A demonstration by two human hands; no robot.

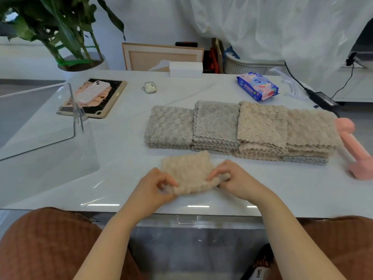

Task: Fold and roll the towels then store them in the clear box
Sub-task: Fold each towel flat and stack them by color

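White table [121, 158], plant behind. Beige towel [186, 168] flat near front edge; left hand [155, 185] and right hand [235, 179] pinch its near corners, fingers curled. Towel stacks [240, 128] beyond. Clear box [36, 118] left.

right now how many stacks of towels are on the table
4, in one row: left grey stack, second grey stack beside it, first beige stack next, right beige stack at the end. None seems hidden.

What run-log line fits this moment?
stage: rolling | towel: beige, near edge rolled | left hand: pinches towel | right hand: pinches towel | stacks: four behind | clear box: left
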